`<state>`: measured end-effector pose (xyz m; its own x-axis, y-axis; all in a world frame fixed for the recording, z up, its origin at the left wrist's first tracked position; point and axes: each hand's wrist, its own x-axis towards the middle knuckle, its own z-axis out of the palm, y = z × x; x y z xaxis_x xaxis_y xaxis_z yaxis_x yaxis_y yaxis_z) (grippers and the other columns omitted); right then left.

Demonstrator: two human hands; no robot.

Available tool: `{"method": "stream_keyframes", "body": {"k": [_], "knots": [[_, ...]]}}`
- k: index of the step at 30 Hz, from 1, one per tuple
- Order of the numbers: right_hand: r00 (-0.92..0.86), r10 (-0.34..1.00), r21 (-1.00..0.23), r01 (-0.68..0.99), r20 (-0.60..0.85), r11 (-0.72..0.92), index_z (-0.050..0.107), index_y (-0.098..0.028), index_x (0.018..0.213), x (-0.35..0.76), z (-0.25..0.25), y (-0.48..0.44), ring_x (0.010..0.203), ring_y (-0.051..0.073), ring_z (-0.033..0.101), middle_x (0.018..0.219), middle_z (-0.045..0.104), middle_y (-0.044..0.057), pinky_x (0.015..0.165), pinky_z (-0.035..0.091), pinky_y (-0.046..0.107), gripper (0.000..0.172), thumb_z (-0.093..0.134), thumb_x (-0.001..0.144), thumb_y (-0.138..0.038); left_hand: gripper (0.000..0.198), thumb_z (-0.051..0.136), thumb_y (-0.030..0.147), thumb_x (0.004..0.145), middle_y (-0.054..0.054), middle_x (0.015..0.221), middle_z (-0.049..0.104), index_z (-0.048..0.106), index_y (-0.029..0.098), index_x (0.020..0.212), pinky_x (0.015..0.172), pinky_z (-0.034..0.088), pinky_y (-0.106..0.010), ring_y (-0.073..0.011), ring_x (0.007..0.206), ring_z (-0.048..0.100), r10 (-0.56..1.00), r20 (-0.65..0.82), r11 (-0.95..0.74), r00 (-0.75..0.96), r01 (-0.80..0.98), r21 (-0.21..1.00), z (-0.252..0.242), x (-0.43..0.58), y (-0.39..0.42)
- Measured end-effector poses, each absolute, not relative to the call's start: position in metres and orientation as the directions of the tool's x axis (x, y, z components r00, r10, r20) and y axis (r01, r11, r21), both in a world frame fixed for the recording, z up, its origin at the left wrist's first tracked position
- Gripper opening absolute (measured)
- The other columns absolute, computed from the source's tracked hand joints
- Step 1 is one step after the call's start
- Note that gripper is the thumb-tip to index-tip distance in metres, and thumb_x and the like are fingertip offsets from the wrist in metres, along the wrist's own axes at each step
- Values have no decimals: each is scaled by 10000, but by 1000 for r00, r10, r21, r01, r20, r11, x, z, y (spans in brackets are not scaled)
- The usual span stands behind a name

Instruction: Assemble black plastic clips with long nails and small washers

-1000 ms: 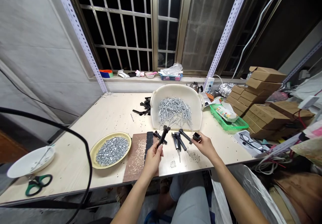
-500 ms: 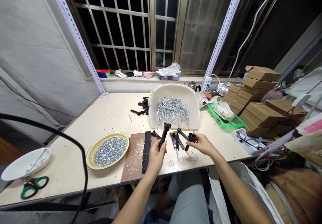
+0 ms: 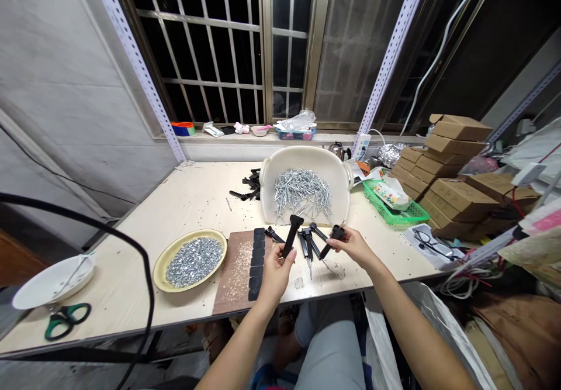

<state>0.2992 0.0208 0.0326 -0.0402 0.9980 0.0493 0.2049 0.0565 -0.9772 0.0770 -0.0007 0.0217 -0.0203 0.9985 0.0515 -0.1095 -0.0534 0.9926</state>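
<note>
My left hand (image 3: 277,270) grips a black plastic bar with a wider head (image 3: 293,235), held tilted with the head up. My right hand (image 3: 350,245) pinches a second black plastic piece (image 3: 336,233) by its top, close above the table. Between the hands lie several black pieces (image 3: 309,242), with thin metal rods sticking out toward me. A row of black square blocks (image 3: 256,264) runs along the edge of a brown board (image 3: 234,273), left of my left hand. Behind the hands, a white tub (image 3: 305,156) leans with a heap of silver screws or nails (image 3: 302,191) in it.
At left stand a yellow bowl (image 3: 158,279) of small metal parts, a white plate (image 3: 35,296) and green-handled scissors (image 3: 65,320). More black pieces (image 3: 252,185) lie beside the tub. A green basket (image 3: 394,217), glasses (image 3: 432,244) and cardboard boxes (image 3: 456,197) are at right.
The bar in my left hand has turned slightly, showing its head more broadly. My right hand has risen a little with its black piece. The whole view has shifted slightly.
</note>
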Motion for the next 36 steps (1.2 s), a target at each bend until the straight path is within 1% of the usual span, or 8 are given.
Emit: {"method": "stream_keyframes", "body": {"k": [5, 9, 13, 17, 21, 24, 27, 36], "knots": [[-178, 979, -991, 77, 96, 111, 464, -186, 988, 275, 46, 9, 624, 107, 537, 798, 534, -5, 520, 470, 222, 486, 739, 616, -334, 314, 699, 341, 608, -42, 789, 627, 638, 123, 826, 615, 415, -226, -130, 683, 550, 986, 42, -17, 161, -151, 988, 23, 88, 0], [-248, 951, -974, 80, 186, 211, 478, -193, 997, 260, 57, 1, 696, 115, 555, 850, 537, 4, 617, 485, 240, 428, 718, 659, -299, 278, 744, 274, 551, -20, 692, 631, 657, 116, 762, 593, 408, -230, -126, 628, 543, 953, -19, 73, 304, -169, 983, 21, 93, -2], [-227, 937, -946, 126, 265, 298, 502, -200, 1046, 258, 65, -2, 799, 150, 573, 914, 571, 32, 698, 489, 273, 389, 673, 714, -309, 239, 740, 259, 560, -16, 655, 639, 667, 115, 736, 608, 408, -233, -132, 627, 547, 974, -5, 37, 225, -138, 990, 16, 91, -3], [-56, 905, -895, 133, 421, 425, 560, -201, 957, 260, 74, -3, 781, 144, 581, 860, 592, 28, 690, 492, 264, 201, 605, 780, -285, 257, 749, 263, 543, -15, 683, 658, 681, 129, 751, 624, 422, -240, -147, 650, 568, 990, 31, -16, 139, -108, 994, 11, 87, -3], [-68, 792, -751, 278, 607, 599, 587, -189, 867, 257, 92, -14, 740, 149, 590, 797, 615, 34, 676, 497, 279, 121, 627, 755, -173, 258, 740, 267, 559, -21, 736, 672, 687, 141, 777, 647, 446, -254, -161, 686, 587, 989, 122, -115, 78, -86, 990, 6, 86, -6], [-272, 616, -533, 322, 739, 782, 602, -187, 875, 253, 109, -30, 754, 157, 599, 796, 645, 45, 686, 495, 300, 176, 609, 740, -74, 204, 722, 262, 586, -14, 692, 665, 686, 139, 745, 608, 457, -247, -151, 641, 585, 977, 213, -211, 20, -66, 975, 4, 84, -9], [-439, 460, -357, 298, 772, 885, 606, -184, 900, 250, 122, -46, 743, 149, 598, 835, 668, 58, 674, 494, 301, 225, 594, 734, -33, 173, 701, 250, 615, -16, 662, 665, 690, 138, 747, 594, 473, -254, -155, 617, 592, 960, 281, -280, 0, -79, 957, 4, 81, -13], [-530, 393, -231, 348, 751, 909, 600, -188, 959, 247, 140, -64, 759, 151, 588, 882, 669, 69, 667, 496, 301, 227, 566, 771, -66, 175, 609, 196, 704, -54, 853, 699, 695, 197, 856, 794, 487, -337, -202, 796, 637, 903, 430, -430, -8, -36, 902, 17, 76, -27]]}}
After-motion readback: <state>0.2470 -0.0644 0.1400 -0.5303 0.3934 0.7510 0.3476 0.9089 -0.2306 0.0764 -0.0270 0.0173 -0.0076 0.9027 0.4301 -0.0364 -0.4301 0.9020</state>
